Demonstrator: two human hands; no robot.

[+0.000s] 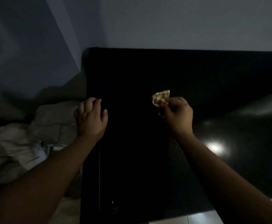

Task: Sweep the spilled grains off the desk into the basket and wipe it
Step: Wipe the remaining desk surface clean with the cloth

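Note:
The scene is dim. A glossy black desk fills the middle and right of the head view. My right hand pinches a small crumpled pale cloth with dark speckles just above the desk surface. My left hand hovers at the desk's left edge with fingers loosely curled and nothing in it. No grains can be made out on the dark top, and no basket is in view.
A heap of beige fabric lies left of the desk, below its level. Grey walls stand behind. A lamp's reflection glares on the desk at right. Pale floor tiles show at the bottom.

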